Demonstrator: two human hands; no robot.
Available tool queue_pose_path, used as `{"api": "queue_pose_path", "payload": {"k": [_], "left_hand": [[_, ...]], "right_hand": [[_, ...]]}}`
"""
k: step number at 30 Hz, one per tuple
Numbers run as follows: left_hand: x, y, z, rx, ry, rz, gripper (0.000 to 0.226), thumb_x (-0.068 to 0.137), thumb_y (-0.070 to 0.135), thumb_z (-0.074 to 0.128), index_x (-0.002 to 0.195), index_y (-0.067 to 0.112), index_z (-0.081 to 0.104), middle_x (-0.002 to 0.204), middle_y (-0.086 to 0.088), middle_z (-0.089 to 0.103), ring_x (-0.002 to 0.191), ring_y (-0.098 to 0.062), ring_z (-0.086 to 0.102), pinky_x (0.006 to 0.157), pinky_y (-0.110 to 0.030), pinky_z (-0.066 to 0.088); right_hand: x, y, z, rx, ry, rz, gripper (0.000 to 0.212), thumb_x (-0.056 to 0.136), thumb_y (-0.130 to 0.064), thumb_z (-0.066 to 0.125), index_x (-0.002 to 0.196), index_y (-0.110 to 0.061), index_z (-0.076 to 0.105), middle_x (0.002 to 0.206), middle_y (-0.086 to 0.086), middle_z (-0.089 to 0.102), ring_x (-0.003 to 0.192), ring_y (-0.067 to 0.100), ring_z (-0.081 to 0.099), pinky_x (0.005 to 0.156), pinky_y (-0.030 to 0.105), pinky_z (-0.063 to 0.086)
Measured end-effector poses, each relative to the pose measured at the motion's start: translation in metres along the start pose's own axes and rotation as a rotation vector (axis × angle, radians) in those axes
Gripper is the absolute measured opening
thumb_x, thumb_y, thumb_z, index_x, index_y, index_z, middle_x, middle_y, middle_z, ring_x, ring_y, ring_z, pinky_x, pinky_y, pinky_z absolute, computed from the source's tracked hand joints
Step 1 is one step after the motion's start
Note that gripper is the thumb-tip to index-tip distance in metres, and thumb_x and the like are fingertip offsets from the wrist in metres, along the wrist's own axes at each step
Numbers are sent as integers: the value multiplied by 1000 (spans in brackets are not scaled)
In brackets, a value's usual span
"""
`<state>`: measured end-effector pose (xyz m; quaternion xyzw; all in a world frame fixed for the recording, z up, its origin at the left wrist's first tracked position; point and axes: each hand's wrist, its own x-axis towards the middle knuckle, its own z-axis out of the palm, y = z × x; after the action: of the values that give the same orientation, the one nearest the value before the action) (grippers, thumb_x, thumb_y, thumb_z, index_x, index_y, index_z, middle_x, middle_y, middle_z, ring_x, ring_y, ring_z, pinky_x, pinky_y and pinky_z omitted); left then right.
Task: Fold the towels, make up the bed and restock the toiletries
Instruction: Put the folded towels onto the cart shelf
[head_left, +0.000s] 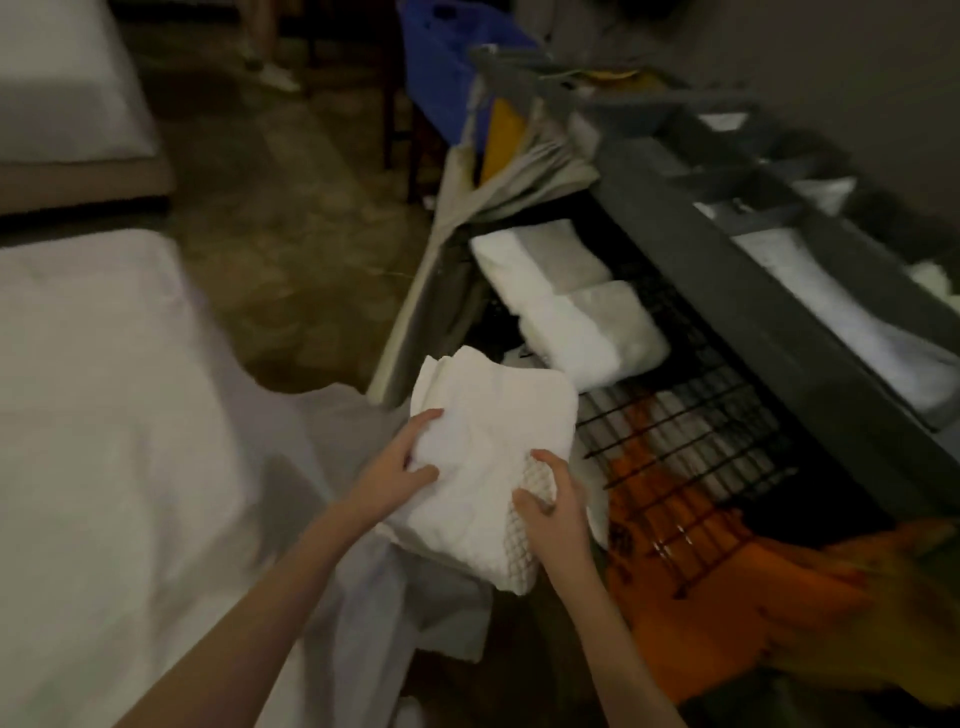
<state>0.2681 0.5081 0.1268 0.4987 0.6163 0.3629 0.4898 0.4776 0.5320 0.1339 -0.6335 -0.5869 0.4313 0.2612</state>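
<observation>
Hands gripping a folded white towel (488, 447) beside the cart (727, 291).
Your left hand (402, 462) and right hand (550, 512) each clutch its near edges, fingers curled into cloth.

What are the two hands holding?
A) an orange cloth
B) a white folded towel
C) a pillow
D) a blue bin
B: both the left hand and the right hand grip a white folded towel just in front of the cart's wire shelf; the orange cloth lies untouched lower down.
</observation>
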Motion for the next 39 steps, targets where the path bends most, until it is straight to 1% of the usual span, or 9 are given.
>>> {"api": "queue_pose_path", "payload": {"k": [5,8,13,19,26,30,33,36,39], "left_hand": [[84,70,68,-3,-183,106,62,80,35,65,130,50,32,144,7,33,131,-15,39,109,-32,34],[124,96,109,74,-277,102,60,91,20,61,138,42,31,145,8,33,131,-12,36,104,-21,32],[171,120,153,230,-352,149,60,91,17,60,143,30,33,149,7,31,134,-9,32,97,-9,25],[220,125,187,311,-261,200,62,84,22,70,139,26,41,140,2,47,126,-15,45,92,-16,34],[225,105,199,366,-156,282,49,85,23,69,131,22,54,133,3,54,120,-15,52,101,-30,42],[213,82,194,720,-88,413,38,91,26,58,127,13,60,134,-9,54,117,-27,55,94,-35,46],[203,70,193,908,-76,388,46,85,33,40,113,10,69,110,-11,69,96,-31,66,79,-40,54],[190,73,192,925,-67,354,61,87,40,24,130,13,57,125,-9,62,114,-30,57,94,-40,45],[172,70,182,929,-48,314,55,96,39,22,146,20,34,151,-4,35,140,-23,28,113,-35,19]], "right_hand": [[35,24,-98,116,155,81,41,90,-21,60,124,-39,45,129,2,37,109,20,47,85,35,51],[48,44,-134,158,232,130,42,90,-21,59,127,-37,45,127,5,39,103,19,48,82,37,52],[63,71,-164,228,301,142,48,90,-25,61,134,-34,43,130,4,40,114,22,48,92,42,50],[84,84,-173,400,383,160,50,90,-19,61,135,-28,41,121,-1,48,116,21,50,96,44,49],[88,93,-155,400,450,160,53,88,-19,65,136,-25,40,114,-7,52,100,5,52,84,26,47],[88,96,-148,348,381,169,61,89,-27,63,142,-26,34,127,1,49,117,15,47,96,29,43],[87,94,-143,299,338,208,63,91,-37,57,145,-31,26,142,9,37,128,23,37,98,27,36],[83,87,-145,224,326,274,63,93,-40,52,148,-33,22,147,12,16,135,28,23,102,28,28],[72,80,-139,50,330,213,64,93,-43,50,149,-31,21,156,4,-1,143,28,5,116,42,20]]}}
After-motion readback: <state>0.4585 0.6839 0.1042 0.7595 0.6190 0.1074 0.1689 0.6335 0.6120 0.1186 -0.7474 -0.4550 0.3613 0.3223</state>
